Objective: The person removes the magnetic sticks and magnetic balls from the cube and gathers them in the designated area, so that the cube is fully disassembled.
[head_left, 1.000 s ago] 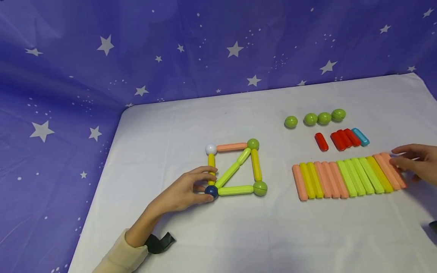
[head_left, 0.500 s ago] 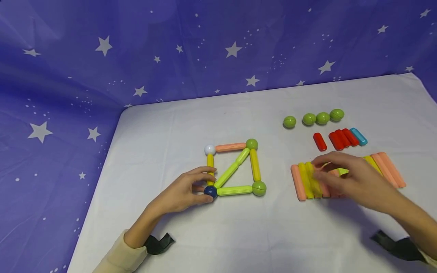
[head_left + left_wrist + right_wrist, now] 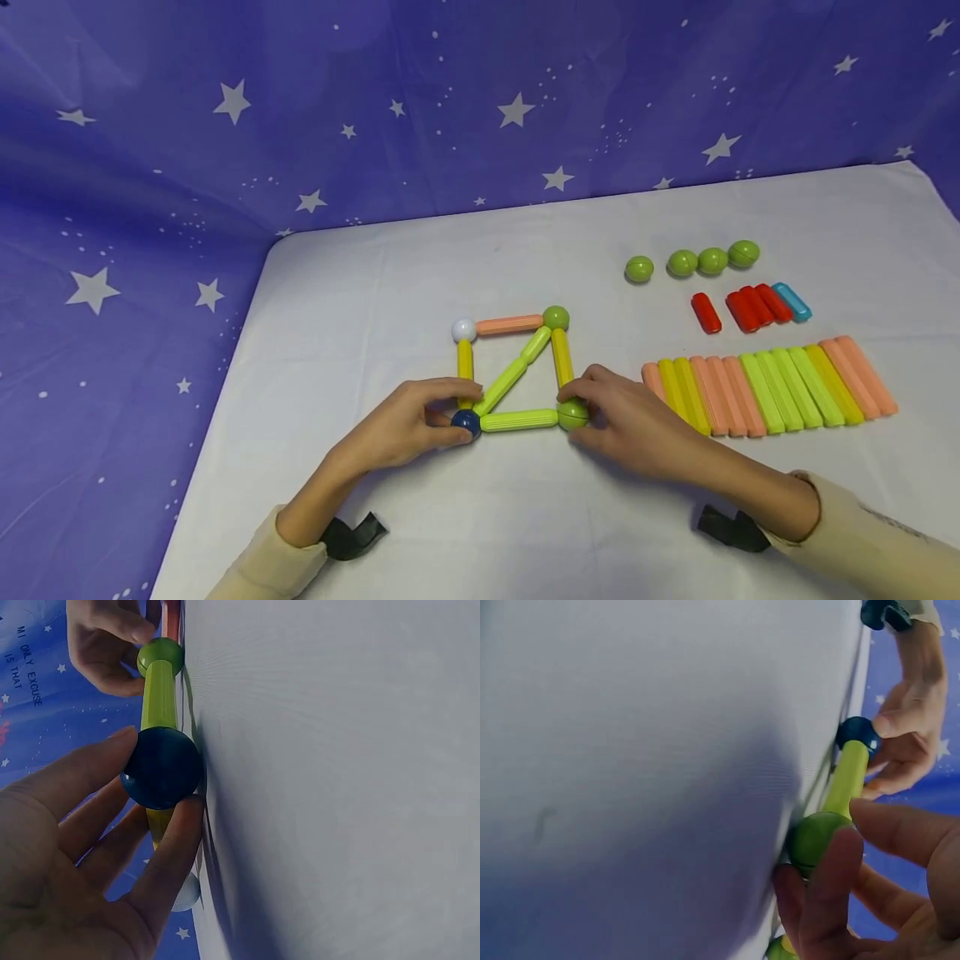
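A flat square of rods and balls lies on the white cloth. My left hand [image 3: 408,421] pinches the dark blue ball [image 3: 163,768] at its near left corner between thumb and fingers. At the near right corner, my right hand [image 3: 637,423] holds a green ball [image 3: 814,841] the same way. A lime rod [image 3: 519,420] joins these two balls. Two shorter lime rods [image 3: 501,385] run diagonally from the blue ball to the far green ball [image 3: 556,318]. Yellow rods [image 3: 562,358] form the sides, and a salmon rod [image 3: 510,324] reaches the white ball [image 3: 463,330].
Right of the square lies a row of salmon, yellow and lime rods [image 3: 772,390]. Behind it are short red rods [image 3: 707,312], a blue rod [image 3: 792,302] and several loose green balls [image 3: 682,263]. A purple starry backdrop [image 3: 420,100] rises behind the cloth.
My right hand has swept left from the right end of the rod row to the near right green ball and now holds it. My left hand has stayed at the blue ball.
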Motion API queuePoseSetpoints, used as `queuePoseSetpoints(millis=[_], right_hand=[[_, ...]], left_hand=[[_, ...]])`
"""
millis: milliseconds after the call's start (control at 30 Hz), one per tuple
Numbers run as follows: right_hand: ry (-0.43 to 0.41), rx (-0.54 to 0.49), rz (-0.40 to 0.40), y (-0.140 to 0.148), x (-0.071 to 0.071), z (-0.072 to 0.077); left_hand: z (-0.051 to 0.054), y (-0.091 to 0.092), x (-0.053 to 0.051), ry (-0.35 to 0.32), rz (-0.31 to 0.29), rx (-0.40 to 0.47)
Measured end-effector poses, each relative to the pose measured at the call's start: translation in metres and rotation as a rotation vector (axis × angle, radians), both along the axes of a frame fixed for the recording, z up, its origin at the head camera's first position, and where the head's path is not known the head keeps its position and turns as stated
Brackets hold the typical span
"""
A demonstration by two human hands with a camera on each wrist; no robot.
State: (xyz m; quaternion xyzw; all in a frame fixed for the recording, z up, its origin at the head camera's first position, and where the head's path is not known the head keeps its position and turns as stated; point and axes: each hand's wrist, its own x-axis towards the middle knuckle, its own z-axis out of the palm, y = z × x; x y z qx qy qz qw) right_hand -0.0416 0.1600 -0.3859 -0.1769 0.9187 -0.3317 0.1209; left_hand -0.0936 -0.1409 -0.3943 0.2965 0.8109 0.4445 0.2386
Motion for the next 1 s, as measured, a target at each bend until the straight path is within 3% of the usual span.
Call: queuePoseSetpoints(millis=[367,1000], right_hand=[[0.006,0.074,-0.041,-0.012,-0.008,-0.002],[-0.017,-0.035,-0.002,-0.005,-0.005,-0.002]], left_hand=[[-0.001,-0.003,0.0,-0.091,0.012,0.065],[-0.002,-0.001,0.001,-0.099,-0.001,0.079]])
